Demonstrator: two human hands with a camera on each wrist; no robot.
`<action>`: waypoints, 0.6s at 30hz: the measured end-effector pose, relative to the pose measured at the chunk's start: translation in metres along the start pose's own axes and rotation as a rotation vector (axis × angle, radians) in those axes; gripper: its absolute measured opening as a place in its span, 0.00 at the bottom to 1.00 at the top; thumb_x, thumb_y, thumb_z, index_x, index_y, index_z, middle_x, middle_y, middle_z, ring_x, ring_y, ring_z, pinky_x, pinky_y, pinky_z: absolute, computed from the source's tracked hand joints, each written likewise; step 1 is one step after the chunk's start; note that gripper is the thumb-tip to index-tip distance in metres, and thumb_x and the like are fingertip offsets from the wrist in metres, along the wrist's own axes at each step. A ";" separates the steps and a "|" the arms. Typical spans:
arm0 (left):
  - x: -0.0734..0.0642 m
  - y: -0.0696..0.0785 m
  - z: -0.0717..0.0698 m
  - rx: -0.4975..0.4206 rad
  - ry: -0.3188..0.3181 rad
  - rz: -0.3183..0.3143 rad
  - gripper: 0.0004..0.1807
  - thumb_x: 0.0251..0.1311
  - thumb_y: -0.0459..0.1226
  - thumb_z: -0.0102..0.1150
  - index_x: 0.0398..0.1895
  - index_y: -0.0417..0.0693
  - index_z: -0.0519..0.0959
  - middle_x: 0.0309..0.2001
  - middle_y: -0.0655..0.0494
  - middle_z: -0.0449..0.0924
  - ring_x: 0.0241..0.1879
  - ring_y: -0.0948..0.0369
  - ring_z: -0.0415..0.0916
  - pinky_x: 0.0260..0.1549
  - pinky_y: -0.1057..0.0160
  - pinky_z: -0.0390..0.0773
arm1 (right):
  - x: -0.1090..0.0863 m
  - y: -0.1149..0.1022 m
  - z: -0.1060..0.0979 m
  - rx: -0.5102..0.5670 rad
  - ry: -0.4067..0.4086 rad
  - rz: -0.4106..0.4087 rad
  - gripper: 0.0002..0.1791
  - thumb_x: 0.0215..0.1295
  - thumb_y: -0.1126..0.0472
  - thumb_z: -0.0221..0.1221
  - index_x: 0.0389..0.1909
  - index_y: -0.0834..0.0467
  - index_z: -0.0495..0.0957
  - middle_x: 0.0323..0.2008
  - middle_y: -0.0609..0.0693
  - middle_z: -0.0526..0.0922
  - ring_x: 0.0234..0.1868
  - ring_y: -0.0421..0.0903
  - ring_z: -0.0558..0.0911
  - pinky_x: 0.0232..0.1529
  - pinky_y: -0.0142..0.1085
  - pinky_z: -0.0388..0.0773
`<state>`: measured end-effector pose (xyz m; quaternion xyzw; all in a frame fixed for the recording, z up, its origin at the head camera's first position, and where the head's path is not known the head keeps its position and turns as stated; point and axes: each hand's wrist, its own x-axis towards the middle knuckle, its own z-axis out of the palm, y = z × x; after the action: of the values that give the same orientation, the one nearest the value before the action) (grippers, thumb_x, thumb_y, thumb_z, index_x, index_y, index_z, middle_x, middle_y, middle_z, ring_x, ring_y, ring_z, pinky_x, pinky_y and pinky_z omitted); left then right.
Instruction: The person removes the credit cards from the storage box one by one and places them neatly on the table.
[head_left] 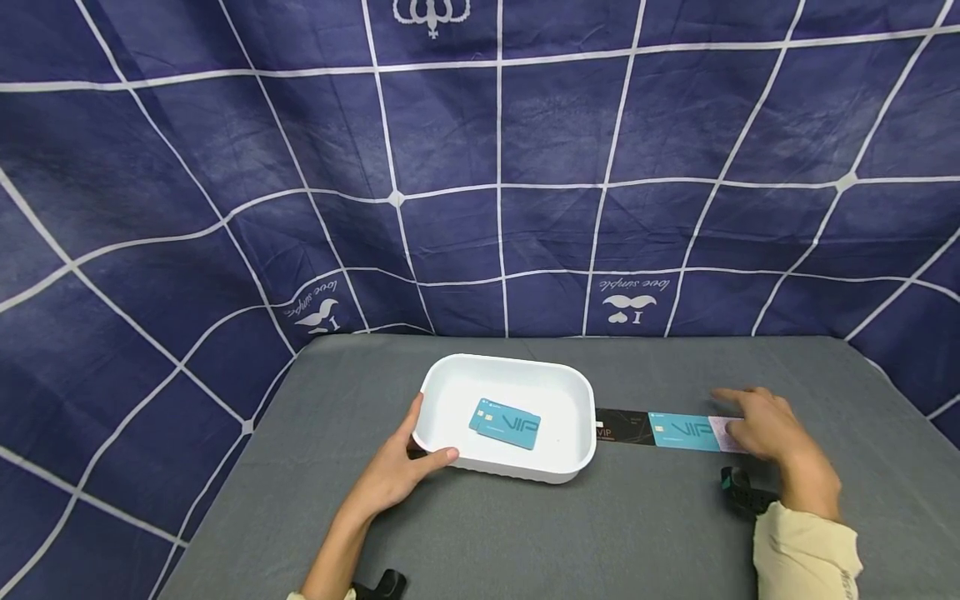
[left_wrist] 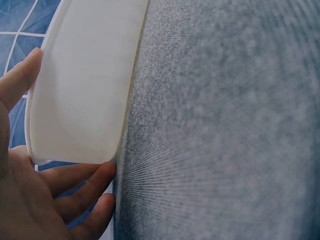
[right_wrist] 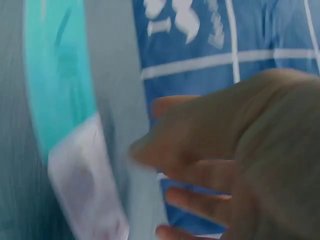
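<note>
A white plastic tray (head_left: pixel 450 379) stands on the grey table; my left hand (head_left: pixel 393 475) holds its left end, thumb on the near rim and fingers around the corner. Overlapping teal VIP cards (head_left: pixel 507 423) lie inside it. To the tray's right, a black VIP card (head_left: pixel 630 427), a teal VIP card (head_left: pixel 681 431) and a pale lilac card (head_left: pixel 722 433) form a row. My right hand (head_left: pixel 776 429) is at the lilac card's end, covering part of it in the head view. In the right wrist view its fingers look loosely bent, blurred, with nothing between them, apart from the lilac card (right_wrist: pixel 85 180).
The grey cloth-covered table (head_left: pixel 600 533) extends around the tray. A blue curtain with white grid lines (head_left: pixel 555 225) hangs along the back and the left side. Black wrist cameras sit on both wrists, the right one (head_left: pixel 746 493) close above the table.
</note>
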<state>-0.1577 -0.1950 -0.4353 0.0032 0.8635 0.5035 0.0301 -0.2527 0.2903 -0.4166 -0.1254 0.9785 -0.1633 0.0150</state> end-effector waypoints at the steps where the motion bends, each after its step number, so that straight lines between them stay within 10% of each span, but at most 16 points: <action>1: 0.000 0.000 0.000 0.000 0.000 0.001 0.59 0.56 0.52 0.71 0.80 0.52 0.40 0.77 0.43 0.46 0.72 0.45 0.51 0.64 0.39 0.54 | 0.002 -0.009 0.000 0.019 0.039 -0.002 0.26 0.51 0.72 0.54 0.55 0.74 0.74 0.52 0.80 0.70 0.54 0.77 0.67 0.50 0.68 0.62; 11: 0.000 0.001 -0.001 0.016 0.004 -0.009 0.59 0.56 0.53 0.70 0.80 0.53 0.40 0.76 0.43 0.46 0.72 0.45 0.50 0.64 0.39 0.52 | 0.023 -0.109 0.006 0.125 0.309 -0.195 0.19 0.60 0.70 0.59 0.54 0.68 0.79 0.50 0.68 0.79 0.52 0.68 0.76 0.51 0.61 0.68; 18: -0.001 0.000 -0.001 0.016 0.013 -0.008 0.59 0.55 0.53 0.71 0.80 0.52 0.42 0.75 0.41 0.50 0.70 0.45 0.55 0.62 0.40 0.56 | 0.030 -0.164 0.040 0.094 0.342 -0.320 0.15 0.61 0.68 0.62 0.50 0.66 0.82 0.44 0.60 0.83 0.46 0.59 0.79 0.48 0.55 0.73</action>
<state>-0.1572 -0.1954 -0.4346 -0.0032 0.8677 0.4964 0.0264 -0.2393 0.1200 -0.4013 -0.2487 0.9257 -0.2280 -0.1710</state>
